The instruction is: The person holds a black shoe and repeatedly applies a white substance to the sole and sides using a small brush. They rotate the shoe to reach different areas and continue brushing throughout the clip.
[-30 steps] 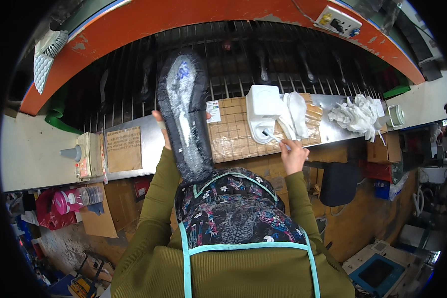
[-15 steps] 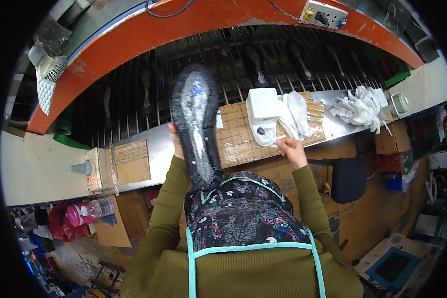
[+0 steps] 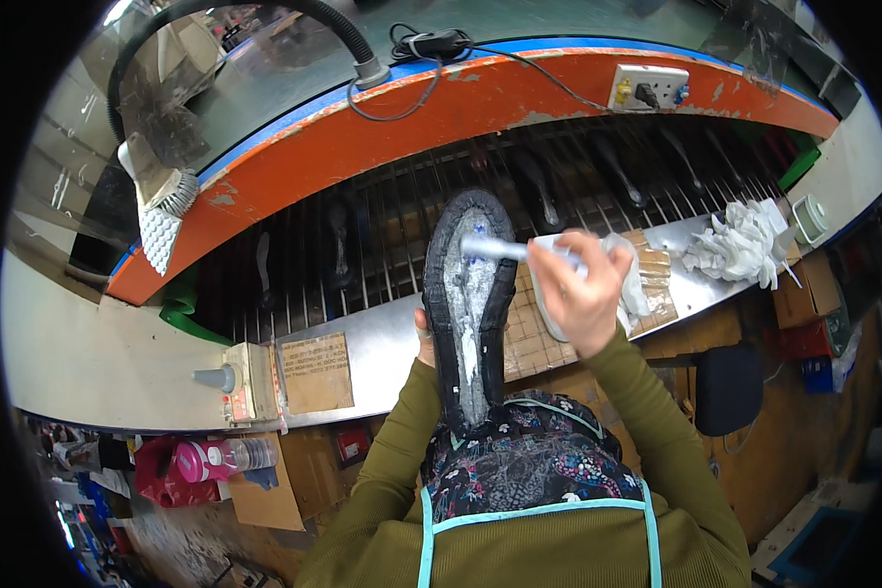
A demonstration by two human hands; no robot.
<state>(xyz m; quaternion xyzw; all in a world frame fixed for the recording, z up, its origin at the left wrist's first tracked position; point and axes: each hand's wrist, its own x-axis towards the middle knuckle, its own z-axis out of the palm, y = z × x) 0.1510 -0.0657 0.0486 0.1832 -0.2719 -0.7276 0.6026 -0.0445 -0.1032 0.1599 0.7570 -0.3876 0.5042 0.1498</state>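
A black shoe upper stands sole side up in front of my apron, toe pointing away. Its grey underside has a pale streak down the middle and blue marks near the toe. My left hand holds it from the left side, mostly hidden behind it. Pinched in my right hand is a slim white brush, blurred by motion, with its head against the toe part of the underside. Behind that hand, a white container is largely covered. Beside it lies white cloth on taped cardboard.
Beyond the metal ledge, a rack of rods carries several dark shoe-shaped pieces under an orange machine edge. Crumpled white cloths lie at right. A control box with a grey knob stands at left.
My right hand has come up and left from the white container, bringing the brush onto the shoe's underside. The whole view has shifted, with the surroundings now lower and further right.
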